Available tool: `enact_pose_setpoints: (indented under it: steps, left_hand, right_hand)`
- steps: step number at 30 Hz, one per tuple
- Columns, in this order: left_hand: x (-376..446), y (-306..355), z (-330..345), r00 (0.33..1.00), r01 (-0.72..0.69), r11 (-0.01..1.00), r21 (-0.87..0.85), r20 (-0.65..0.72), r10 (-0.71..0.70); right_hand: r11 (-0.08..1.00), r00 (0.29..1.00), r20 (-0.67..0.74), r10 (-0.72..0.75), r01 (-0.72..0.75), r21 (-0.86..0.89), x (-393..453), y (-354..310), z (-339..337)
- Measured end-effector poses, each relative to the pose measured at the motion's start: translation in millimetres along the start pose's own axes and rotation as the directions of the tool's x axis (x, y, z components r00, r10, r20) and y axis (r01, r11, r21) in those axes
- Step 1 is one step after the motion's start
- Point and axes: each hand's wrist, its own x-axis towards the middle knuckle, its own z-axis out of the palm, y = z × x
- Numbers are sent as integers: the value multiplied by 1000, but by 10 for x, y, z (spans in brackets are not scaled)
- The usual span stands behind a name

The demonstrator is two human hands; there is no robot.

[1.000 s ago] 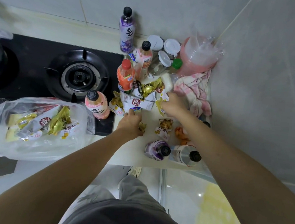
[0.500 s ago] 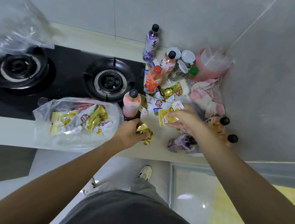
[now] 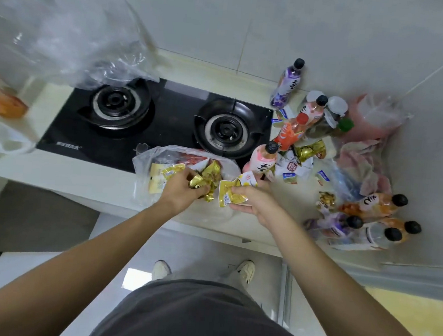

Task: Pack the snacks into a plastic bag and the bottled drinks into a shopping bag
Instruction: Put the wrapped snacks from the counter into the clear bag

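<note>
Head view: half a second ago the left hand [image 3: 183,188] held its gold packet [image 3: 200,186] over the bare counter beside the pink bottle [image 3: 262,159]; now it is over the mouth of the plastic bag [image 3: 146,161], fingers curled tight round the crumpled gold foil. The right hand [image 3: 252,201] has come across from the snack pile to just beside the left, thumb and fingers pinching a flat yellow packet [image 3: 233,193] at the bag's right edge. The view has swung left, so both burners of the hob [image 3: 171,115] show.

The bag lies open on the counter's front edge, partly over the hob's front right corner, clear and crumpled, with yellow, gold and red-and-white packets inside. Loose snacks [image 3: 295,163] lie behind the pink bottle, towards the counter's right end, among them a gold one and several white ones. An orange bottle [image 3: 289,133], another pink one and a purple bottle [image 3: 286,85] stand further back near the wall. Four capped bottles [image 3: 371,218] lie on their sides at the front right corner
</note>
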Motion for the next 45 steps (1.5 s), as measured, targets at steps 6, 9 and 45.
enact_pose_setpoints:
  steps: [6, 9, 45]
  left_hand:
    - [167, -170, -449, 996, 51, 999, -6, -78, -51]
    - [257, -170, -587, 995, 46, 999, 8, -88, -45]
    - [270, 49, -488, 896, -336, 795, 506, -90, 435]
  right_hand:
    - [998, 1000, 15, 4, -3, -62, 192, -3, 633]
    - [996, 1000, -24, -10, 8, -93, 292, -1, 779]
    - [689, 905, -97, -415, 243, -683, 290, -98, 586]
